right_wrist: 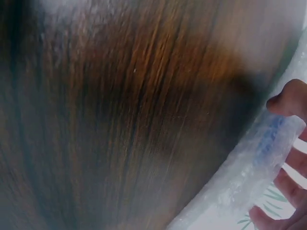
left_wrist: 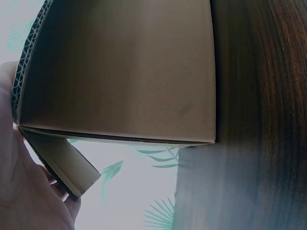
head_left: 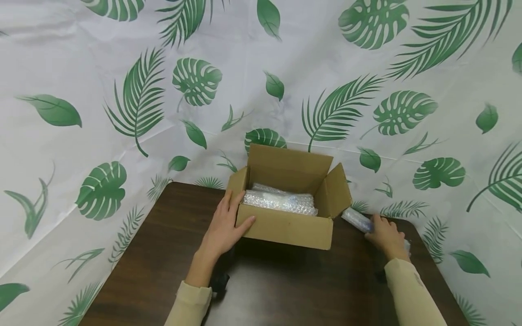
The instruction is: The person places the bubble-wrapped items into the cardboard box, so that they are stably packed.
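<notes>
An open cardboard box stands on the dark table, its flaps spread. My left hand grips its near left corner, the thumb along the front wall and the fingers around the left flap. Inside the box lie bubble-wrapped bundles; what they contain cannot be made out. Right of the box, my right hand holds a long bubble-wrapped package near the table's far edge. The right wrist view shows thumb and fingers on opposite sides of this package, which has a bluish patch under the wrap.
The dark wood-grain table reaches toward me in front of the box. A white sheet with green leaves hangs close behind the table and along its sides. The box's right flap leans out toward the held package.
</notes>
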### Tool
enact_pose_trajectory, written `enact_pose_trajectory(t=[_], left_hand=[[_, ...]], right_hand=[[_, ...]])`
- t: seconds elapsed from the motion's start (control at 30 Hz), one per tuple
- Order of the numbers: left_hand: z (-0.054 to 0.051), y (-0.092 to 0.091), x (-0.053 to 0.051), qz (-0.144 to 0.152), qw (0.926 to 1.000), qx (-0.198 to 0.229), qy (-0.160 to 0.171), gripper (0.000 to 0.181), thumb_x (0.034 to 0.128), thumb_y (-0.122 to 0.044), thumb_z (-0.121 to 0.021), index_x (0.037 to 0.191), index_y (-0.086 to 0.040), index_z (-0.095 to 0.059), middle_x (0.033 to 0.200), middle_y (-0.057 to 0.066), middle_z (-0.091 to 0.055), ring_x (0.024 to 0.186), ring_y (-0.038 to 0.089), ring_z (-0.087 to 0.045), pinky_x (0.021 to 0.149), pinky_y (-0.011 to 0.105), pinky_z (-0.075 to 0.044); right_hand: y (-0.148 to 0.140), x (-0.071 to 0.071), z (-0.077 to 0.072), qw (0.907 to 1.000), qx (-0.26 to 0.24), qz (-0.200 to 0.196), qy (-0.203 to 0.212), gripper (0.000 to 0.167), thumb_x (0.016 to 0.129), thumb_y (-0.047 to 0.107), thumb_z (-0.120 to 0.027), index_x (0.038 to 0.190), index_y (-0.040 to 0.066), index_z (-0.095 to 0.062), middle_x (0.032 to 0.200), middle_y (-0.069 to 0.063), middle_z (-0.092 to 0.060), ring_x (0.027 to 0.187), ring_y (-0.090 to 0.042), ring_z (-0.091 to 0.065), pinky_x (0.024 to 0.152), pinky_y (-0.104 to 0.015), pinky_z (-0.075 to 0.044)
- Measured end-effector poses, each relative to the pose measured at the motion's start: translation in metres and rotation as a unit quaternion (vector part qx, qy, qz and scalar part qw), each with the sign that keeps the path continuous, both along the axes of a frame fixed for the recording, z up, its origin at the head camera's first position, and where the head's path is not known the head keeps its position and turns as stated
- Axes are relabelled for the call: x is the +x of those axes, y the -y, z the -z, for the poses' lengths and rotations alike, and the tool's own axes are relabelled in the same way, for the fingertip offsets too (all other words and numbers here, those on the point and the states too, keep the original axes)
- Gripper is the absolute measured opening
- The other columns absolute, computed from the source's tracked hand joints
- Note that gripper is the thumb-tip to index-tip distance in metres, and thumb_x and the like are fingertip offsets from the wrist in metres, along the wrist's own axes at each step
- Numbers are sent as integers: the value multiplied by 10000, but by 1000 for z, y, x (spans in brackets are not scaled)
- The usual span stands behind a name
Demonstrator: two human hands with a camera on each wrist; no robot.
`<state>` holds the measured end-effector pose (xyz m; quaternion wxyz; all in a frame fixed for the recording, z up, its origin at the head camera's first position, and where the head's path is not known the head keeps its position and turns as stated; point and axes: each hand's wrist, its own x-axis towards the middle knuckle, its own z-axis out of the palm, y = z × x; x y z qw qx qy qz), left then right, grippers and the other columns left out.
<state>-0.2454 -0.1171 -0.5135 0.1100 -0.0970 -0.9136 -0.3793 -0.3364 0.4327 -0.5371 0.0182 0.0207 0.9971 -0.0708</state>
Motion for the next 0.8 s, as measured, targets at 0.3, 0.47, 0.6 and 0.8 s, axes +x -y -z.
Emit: enact_pose_trajectory(t=[0.3, 0.47, 0.6, 0.8], left_hand=[[4, 0, -1, -34, 10000, 34, -85, 870, 1011, -726, -569, 1720, -363, -218, 1808, 173, -121, 1648, 438, -216, 1233, 730, -323], [5, 0, 0, -22, 9999, 72, -92, 868, 1013, -720, -573, 1721, -359, -221, 1807, 180, -123, 1643, 448, -224, 1229, 737, -321], [3, 0, 0, 11, 9999, 89, -58, 865, 1015, -719, -570, 1721, -369, -214, 1811, 167, -116, 1648, 438, -216, 1241, 725, -314], [2, 0, -1, 9, 10000, 61, 11, 859, 1019, -721, -560, 1721, -381, -199, 1813, 155, -107, 1654, 425, -203, 1250, 710, -314]], right_hand=[[6, 9, -20, 9949, -400, 123, -914, 657, 950, 312, -758, 1472, 18, -487, 1451, -339, -536, 1285, -606, -450, 916, -815, -399], [15, 14, -38, 9735, -644, 249, -2181, 636, 930, 254, -786, 1444, -21, -529, 1378, -361, -561, 1221, -594, -500, 948, -787, -391], [24, 18, -59, 9557, -818, 239, -2817, 603, 925, 209, -786, 1414, -56, -554, 1358, -369, -562, 1180, -579, -509, 953, -744, -401], [39, 18, -93, 9432, -941, -73, -3185, 573, 907, 176, -780, 1392, -60, -586, 1365, -351, -573, 1211, -550, -475, 972, -718, -394]])
